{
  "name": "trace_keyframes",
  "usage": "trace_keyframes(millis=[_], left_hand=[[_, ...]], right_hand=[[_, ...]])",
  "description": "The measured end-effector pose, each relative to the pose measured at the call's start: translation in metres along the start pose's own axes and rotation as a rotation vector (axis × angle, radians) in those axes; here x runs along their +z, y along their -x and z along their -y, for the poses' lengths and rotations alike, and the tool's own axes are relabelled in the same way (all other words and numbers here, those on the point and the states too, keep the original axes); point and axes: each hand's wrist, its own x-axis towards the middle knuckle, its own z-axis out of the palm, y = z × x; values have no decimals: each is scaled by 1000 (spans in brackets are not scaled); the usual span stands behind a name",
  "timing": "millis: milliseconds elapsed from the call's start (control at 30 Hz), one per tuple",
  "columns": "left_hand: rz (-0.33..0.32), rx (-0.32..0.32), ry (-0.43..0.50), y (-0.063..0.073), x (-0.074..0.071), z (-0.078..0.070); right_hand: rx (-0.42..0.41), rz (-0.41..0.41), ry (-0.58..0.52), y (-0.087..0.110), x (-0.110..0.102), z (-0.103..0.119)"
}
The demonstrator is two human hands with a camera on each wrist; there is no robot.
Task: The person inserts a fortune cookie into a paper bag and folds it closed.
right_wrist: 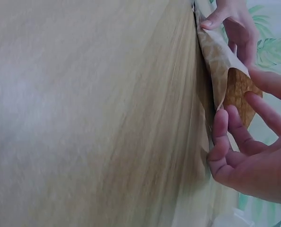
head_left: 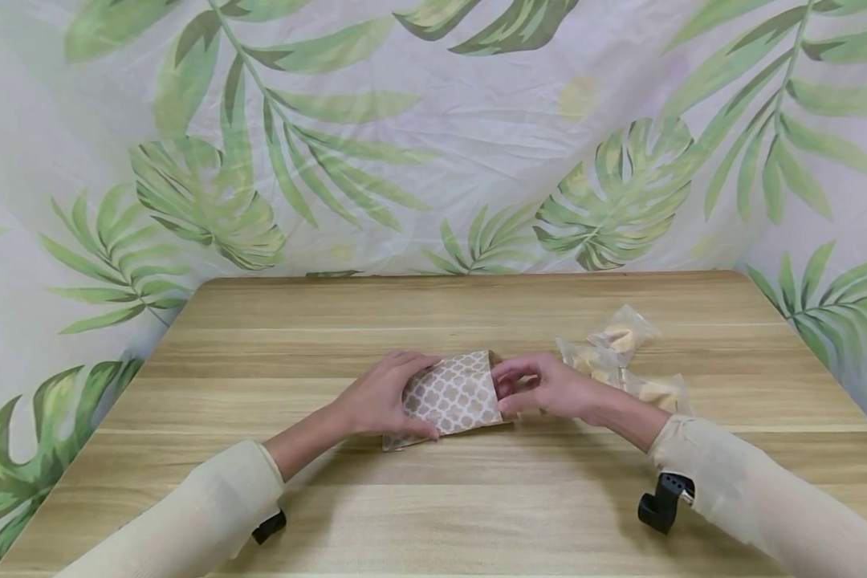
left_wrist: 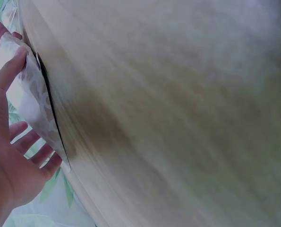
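A flat paper bag [head_left: 453, 393] with a white-and-tan lattice print lies on the table, its mouth facing right. My left hand [head_left: 390, 393] holds its left part, the thumb on the near side and the fingers at the far side. At the mouth, my right hand [head_left: 542, 387] has bent fingers at the rim. In the right wrist view, the brown inside of the bag [right_wrist: 239, 90] shows, and fingertips [right_wrist: 220, 120] of the right hand pinch the lower rim. The left wrist view shows the left thumb [left_wrist: 12, 68] pressing on the bag [left_wrist: 31, 94].
Several clear-wrapped fortune cookies [head_left: 621, 339] lie in a cluster behind and right of my right forearm, partly hidden by it. The wooden table [head_left: 433, 522] ends at a leaf-patterned cloth [head_left: 376, 144] at the back.
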Motion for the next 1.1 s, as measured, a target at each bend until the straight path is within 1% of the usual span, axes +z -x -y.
trace_keyframes(millis=[100,200,233,533,733,867,1000,1100], left_hand=[[-11,-7,19,0,0,0],[-22,-9,36,0,0,1],[-25,-9,40,0,1,1],[-38,-17,56,0,-1,1],[-35,-14,59,-1,-2,1],[-33,-14,63,-1,-3,2],[-31,-13,59,-2,-3,2],[-28,-11,59,-4,-3,1]], right_hand=[[-22,-42,29,0,-1,0],[-43,-86,87,2,-3,1],[-39,-97,102,3,-4,1],[-89,-145,282,9,-15,2],[-107,-202,399,17,-30,2],[-126,-243,435,23,-39,2],[-167,-275,447,27,-44,2],[-177,-295,452,30,-48,2]])
